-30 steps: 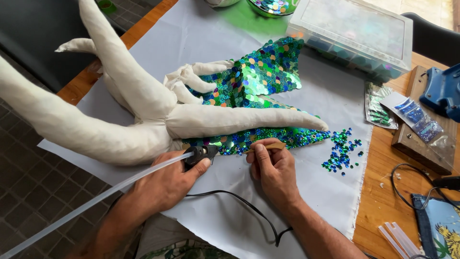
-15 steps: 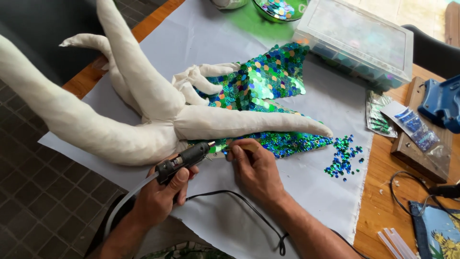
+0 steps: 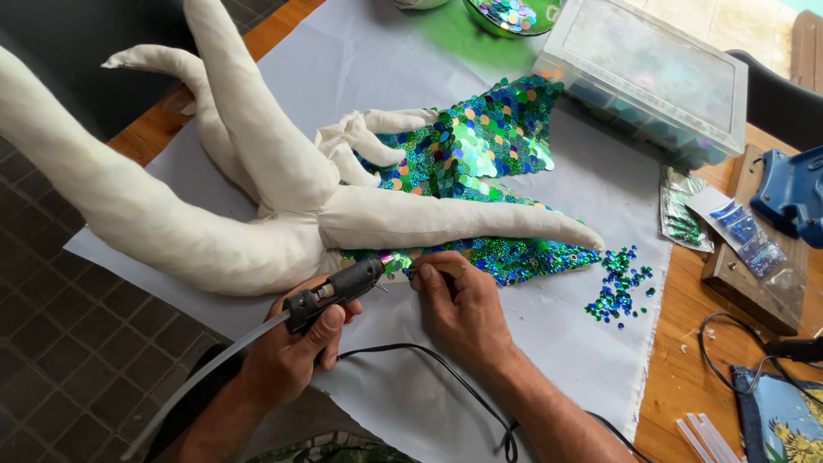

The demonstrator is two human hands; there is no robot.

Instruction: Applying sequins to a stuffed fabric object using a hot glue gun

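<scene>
Head view: a black glue gun (image 3: 336,292) is gripped in the left hand (image 3: 287,356), fingers wrapped round its body, with a clear glue stick (image 3: 201,377) trailing back toward the near edge of the tabletop. Its nozzle is aimed at the lower rim of a cream cloth figure (image 3: 257,206) that lies across a pale cloth sheet (image 3: 549,343) spread over the wooden tabletop (image 3: 686,386). The right hand (image 3: 459,309) is laid just beside the nozzle, fingers curled narrow and pressed down on the edge of the sequin covering (image 3: 480,154), green and blue, which runs from under the figure toward the far right. Whether a single sequin is pinched under the fingertips cannot be told.

The step in hand is judged to be the gluing of sequins along the figure's lower limb: glue is being laid at the seam while the spot is held flat. For the next move a steady nozzle and a light press on the fresh spot would be called for, with the fingers kept off the hot tip.

A heap of loose sequins (image 3: 619,287) lies near the right edge of the sheet. A clear plastic box (image 3: 643,73) stands at the far right corner, and small packets (image 3: 711,219) lie beside it on the bare wood. A black cord (image 3: 454,386) is looped along the near edge.
</scene>
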